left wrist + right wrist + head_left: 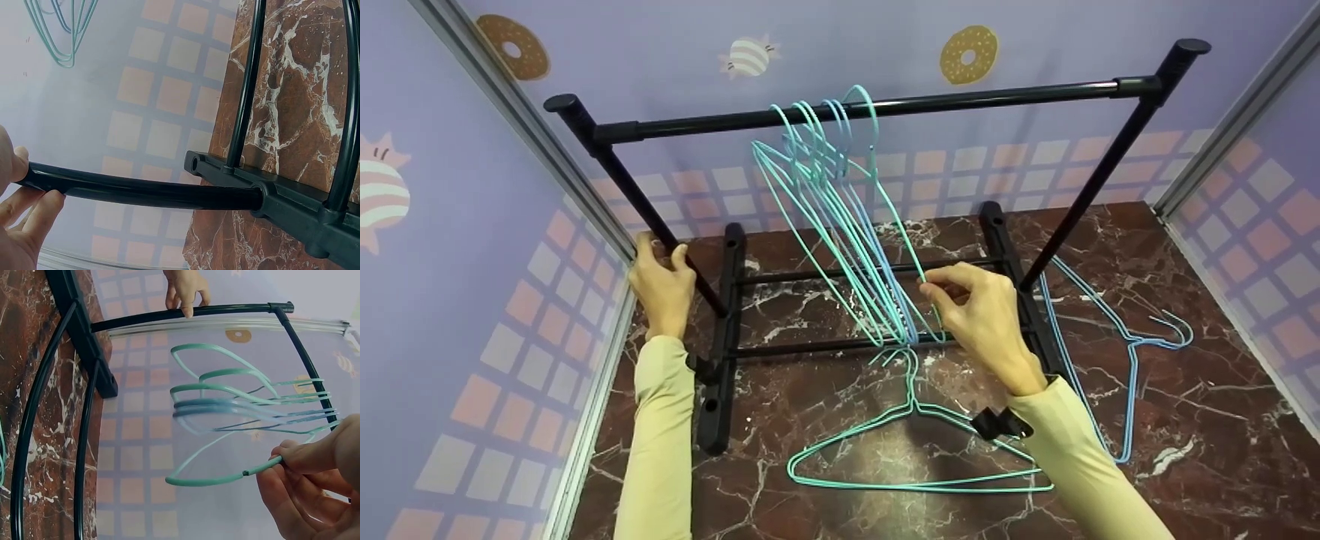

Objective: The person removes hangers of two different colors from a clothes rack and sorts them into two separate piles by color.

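A black garment rack (997,97) stands on the floor with several green and blue wire hangers (816,154) hooked over its top bar. My left hand (662,292) grips the rack's left upright post (140,188), thumb on one side and fingers on the other. Between thumb and fingertips, my right hand (982,311) pinches the side of the rightmost green hanger (205,482). That hanger's hook is over the bar, and its lower corner swings out to the right of the bunch. In the right wrist view, the blue hangers (205,406) beside it look blurred.
Green hangers (913,405) lie on the reddish marble floor (780,517) in front of the rack. Blue hangers (1132,345) lie at its right foot. Two lower crossbars join the feet. Patterned wall panels (840,45) enclose the back and both sides.
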A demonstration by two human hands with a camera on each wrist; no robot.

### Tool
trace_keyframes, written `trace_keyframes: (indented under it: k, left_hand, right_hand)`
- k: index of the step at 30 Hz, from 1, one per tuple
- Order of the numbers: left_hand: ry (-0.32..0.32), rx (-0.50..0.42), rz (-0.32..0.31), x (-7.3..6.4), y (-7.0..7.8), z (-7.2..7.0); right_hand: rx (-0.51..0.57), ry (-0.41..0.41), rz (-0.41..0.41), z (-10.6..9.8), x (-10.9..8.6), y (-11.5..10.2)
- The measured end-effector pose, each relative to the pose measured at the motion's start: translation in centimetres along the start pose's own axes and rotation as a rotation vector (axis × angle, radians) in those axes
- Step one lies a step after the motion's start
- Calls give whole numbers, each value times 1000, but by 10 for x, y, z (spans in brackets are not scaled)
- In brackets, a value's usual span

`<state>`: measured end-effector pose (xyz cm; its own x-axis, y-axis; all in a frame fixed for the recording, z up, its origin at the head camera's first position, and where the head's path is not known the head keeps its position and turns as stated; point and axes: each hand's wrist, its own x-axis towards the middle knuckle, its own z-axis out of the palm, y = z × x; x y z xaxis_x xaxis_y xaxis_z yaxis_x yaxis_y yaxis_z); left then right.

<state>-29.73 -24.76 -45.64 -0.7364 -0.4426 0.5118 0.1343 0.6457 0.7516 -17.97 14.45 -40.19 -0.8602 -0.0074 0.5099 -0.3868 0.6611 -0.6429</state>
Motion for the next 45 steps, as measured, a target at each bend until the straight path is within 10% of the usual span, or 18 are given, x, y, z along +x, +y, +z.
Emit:
trace_keyframes:
  k: [25,45]
  left_hand:
    - [4,1,-15,0,1,-1]
    - [-15,33,-21,0,2,-2]
  right_hand:
    - [-38,77,-77,-7,-27,32]
    - [-213,-1,36,-13,-51,71]
